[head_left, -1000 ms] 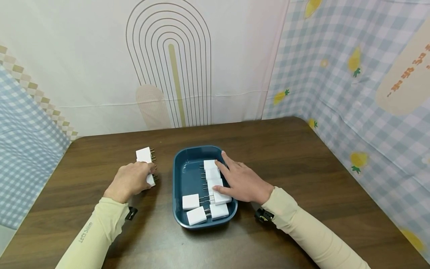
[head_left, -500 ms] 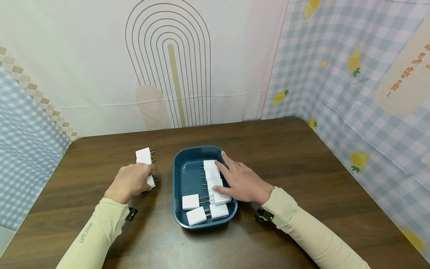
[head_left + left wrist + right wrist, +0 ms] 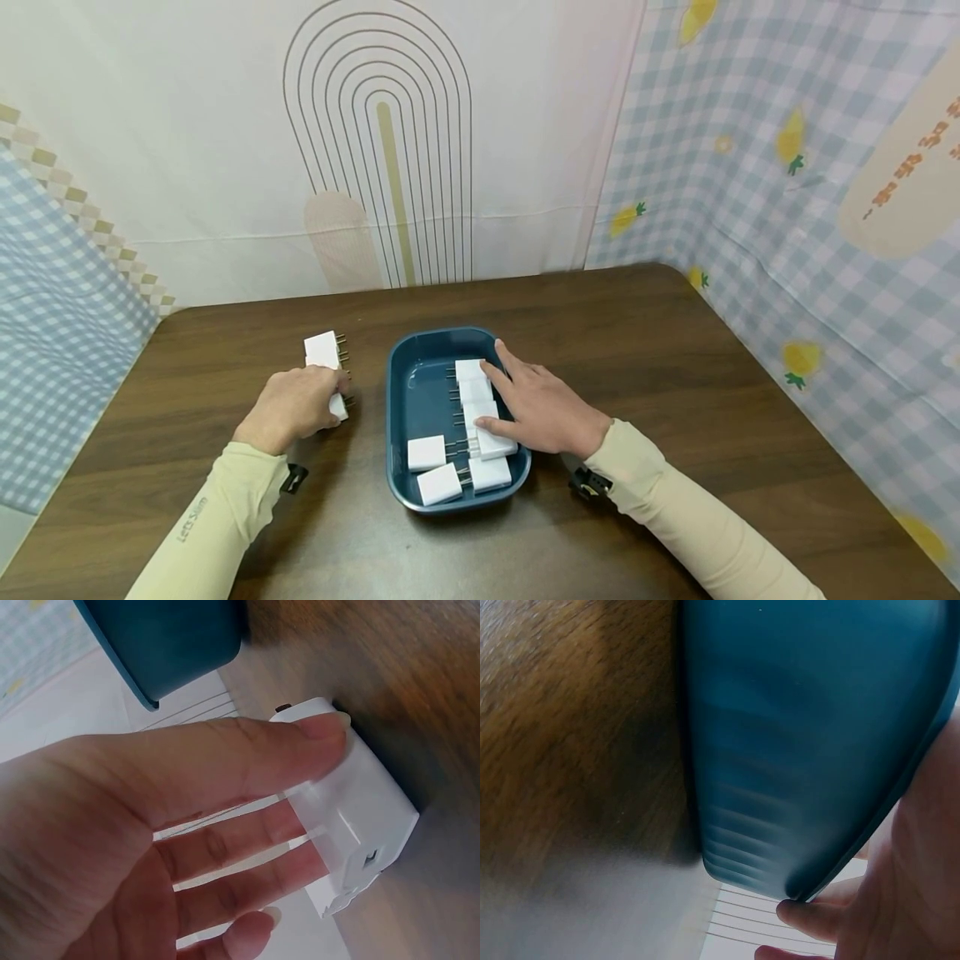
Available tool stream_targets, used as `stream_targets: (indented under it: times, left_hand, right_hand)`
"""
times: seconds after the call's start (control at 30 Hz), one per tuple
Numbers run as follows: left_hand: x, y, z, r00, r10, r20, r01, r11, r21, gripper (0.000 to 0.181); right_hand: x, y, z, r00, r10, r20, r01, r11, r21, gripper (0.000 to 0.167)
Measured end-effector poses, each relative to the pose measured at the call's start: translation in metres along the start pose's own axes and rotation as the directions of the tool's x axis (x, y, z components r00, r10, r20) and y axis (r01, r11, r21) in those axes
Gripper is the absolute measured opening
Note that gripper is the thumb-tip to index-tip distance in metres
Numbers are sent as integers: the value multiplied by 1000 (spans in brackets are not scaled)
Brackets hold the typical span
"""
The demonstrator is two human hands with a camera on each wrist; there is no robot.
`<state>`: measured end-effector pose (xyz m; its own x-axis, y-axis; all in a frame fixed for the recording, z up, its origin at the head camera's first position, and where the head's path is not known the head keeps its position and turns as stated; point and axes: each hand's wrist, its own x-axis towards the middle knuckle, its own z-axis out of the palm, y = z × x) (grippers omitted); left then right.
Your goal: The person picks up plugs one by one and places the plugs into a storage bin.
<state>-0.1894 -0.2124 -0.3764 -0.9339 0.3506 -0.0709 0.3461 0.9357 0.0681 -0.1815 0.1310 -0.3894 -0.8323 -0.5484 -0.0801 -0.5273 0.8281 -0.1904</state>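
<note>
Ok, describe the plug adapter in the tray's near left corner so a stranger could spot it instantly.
On the brown wooden table stands a dark-blue tray. In its near left corner lies a white plug adapter, prongs pointing right. Unlike the squarer-set adapter just beyond it, this one sits visibly askew.

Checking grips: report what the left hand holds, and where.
The left hand holds a white, boxy plastic plug by its sides, between thumb and fingers.
</note>
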Motion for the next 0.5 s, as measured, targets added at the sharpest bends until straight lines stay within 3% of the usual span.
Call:
stream_targets:
  times: [0.2,0.5]
  left_hand:
    - [0,0,-1,1000,15,-1,-15,1000,5,23]
    - [0,1,-3,998,50,-48,-49,999,19,18]
  right_hand:
    - [0,0,0,1000,5,4,-5,1000,2,88]
    - [0,1,0,1000,-9,-6,9,1000,-3,88]
